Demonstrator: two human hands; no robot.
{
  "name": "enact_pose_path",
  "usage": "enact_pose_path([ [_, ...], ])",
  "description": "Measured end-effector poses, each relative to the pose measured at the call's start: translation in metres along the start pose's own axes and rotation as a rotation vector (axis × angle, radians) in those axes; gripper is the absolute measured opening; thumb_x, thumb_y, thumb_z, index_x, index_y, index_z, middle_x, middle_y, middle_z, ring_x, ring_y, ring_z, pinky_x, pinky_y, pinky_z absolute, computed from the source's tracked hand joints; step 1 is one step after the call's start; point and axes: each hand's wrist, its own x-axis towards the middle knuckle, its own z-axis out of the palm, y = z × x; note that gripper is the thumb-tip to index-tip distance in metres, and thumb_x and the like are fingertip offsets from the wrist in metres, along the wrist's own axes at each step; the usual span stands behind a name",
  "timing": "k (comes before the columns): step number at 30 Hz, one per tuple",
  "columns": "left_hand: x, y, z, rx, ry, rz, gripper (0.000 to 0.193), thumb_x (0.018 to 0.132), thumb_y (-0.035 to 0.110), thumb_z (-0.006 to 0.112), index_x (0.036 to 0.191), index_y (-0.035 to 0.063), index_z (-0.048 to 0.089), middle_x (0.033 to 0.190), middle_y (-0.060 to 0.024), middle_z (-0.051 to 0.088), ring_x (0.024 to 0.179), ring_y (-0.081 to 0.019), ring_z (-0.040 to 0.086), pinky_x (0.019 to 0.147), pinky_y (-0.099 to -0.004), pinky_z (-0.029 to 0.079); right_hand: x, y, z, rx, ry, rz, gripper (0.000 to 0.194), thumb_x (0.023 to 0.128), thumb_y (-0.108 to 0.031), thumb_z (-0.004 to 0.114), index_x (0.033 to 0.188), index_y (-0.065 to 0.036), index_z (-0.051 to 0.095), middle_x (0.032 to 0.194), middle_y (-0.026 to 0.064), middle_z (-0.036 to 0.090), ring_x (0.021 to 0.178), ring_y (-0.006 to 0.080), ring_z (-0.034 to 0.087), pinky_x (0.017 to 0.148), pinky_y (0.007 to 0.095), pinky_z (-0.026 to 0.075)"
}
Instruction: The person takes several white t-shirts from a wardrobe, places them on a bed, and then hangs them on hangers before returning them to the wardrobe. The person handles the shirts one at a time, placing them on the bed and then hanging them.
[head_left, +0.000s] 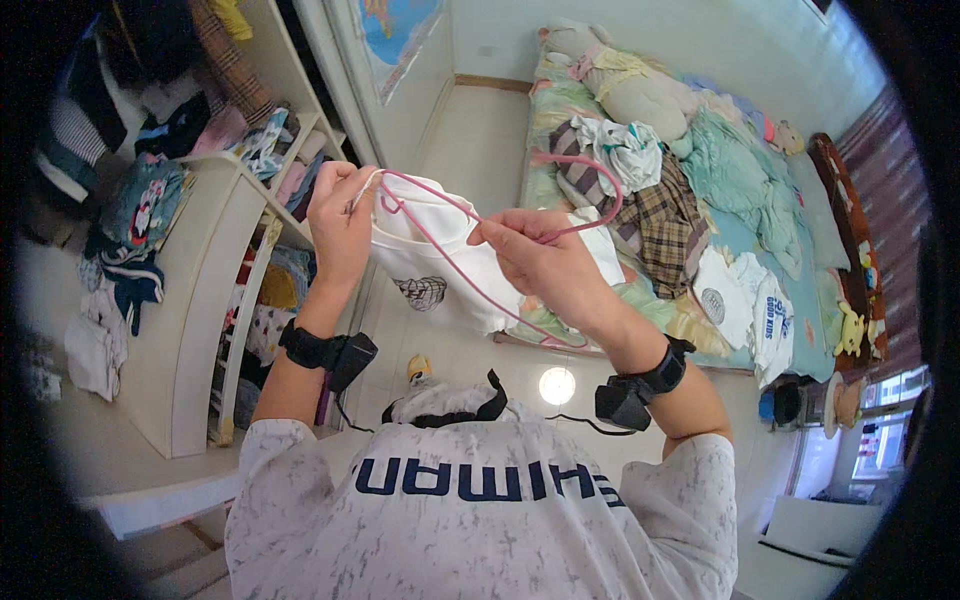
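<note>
My right hand (536, 259) grips a pink clothes hanger (619, 196) close to its hook, which curves up to the right. The hanger's two arms spread toward the left and toward the front. My left hand (341, 225) pinches the collar edge of a white T-shirt (472, 285), right beside one tip of the hanger. The shirt hangs below both hands, with a dark globe-like print on its front. One end of the hanger lies across the collar opening; its other end sticks out over the shirt, below my right hand.
On the right stands a bed (626, 345) with heaped clothes, a plaid shirt (664, 232), white printed shirts (724, 296) and a large plush toy (637, 90). At left, an open wardrobe (202, 315) holds folded and hanging clothes. Tiled floor (480, 127) runs between them.
</note>
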Motion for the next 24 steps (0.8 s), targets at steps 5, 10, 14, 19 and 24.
enact_pose_path([
  [5, 0.008, 0.004, 0.017, 0.025, -0.019, 0.038, 0.014, 0.082, 0.001, 0.065, 0.095, -0.0032, 0.065, 0.081, -0.0093, 0.051, 0.067, -0.0197, 0.052, 0.058, -0.0294, 0.042, -0.008, 0.012, 0.001, 0.023, 0.063, 0.034, 0.022, 0.095, -0.017, 0.051, 0.092, -0.001, 0.066, 0.057, -0.0079, 0.039, 0.052, 0.0015, 0.032, 0.046, 0.0220, 0.024],
  [10, 0.012, 0.009, 0.022, 0.068, -0.037, 0.007, 0.012, 0.081, -0.002, 0.063, 0.092, -0.0023, 0.064, 0.080, -0.0104, 0.051, 0.067, -0.0226, 0.053, 0.060, -0.0306, 0.042, -0.001, 0.037, 0.007, -0.009, 0.086, -0.055, 0.021, 0.097, -0.017, 0.050, 0.093, -0.002, 0.064, 0.058, -0.0086, 0.039, 0.052, 0.0008, 0.031, 0.046, 0.0205, 0.023],
  [14, -0.002, 0.034, 0.024, 0.049, -0.251, 0.155, 0.019, 0.074, -0.006, 0.058, 0.092, 0.0014, 0.062, 0.080, -0.0114, 0.050, 0.068, -0.0280, 0.057, 0.059, -0.0355, 0.047, 0.024, 0.059, 0.017, -0.056, 0.044, -0.112, 0.020, 0.093, -0.014, 0.051, 0.095, 0.001, 0.064, 0.070, 0.0008, 0.052, 0.066, 0.0071, 0.045, 0.059, 0.0255, 0.038],
  [19, -0.007, 0.069, 0.014, 0.044, -0.445, 0.317, 0.023, 0.074, 0.005, 0.064, 0.096, 0.0062, 0.066, 0.085, -0.0090, 0.053, 0.079, -0.0264, 0.059, 0.068, -0.0382, 0.049, 0.046, 0.077, 0.037, 0.199, -0.022, -0.276, 0.022, 0.091, -0.011, 0.049, 0.106, 0.002, 0.060, 0.088, 0.0054, 0.064, 0.082, 0.0136, 0.056, 0.074, 0.0291, 0.046],
  [24, 0.030, 0.072, -0.026, 0.318, -0.455, 0.540, 0.032, 0.066, 0.028, 0.074, 0.090, 0.0075, 0.069, 0.085, -0.0056, 0.058, 0.084, -0.0224, 0.056, 0.086, -0.0396, 0.040, 0.028, 0.070, 0.029, 0.447, -0.169, -0.129, 0.016, 0.092, -0.010, 0.047, 0.099, -0.003, 0.060, 0.067, -0.0063, 0.044, 0.057, -0.0005, 0.035, 0.047, 0.0178, 0.026],
])
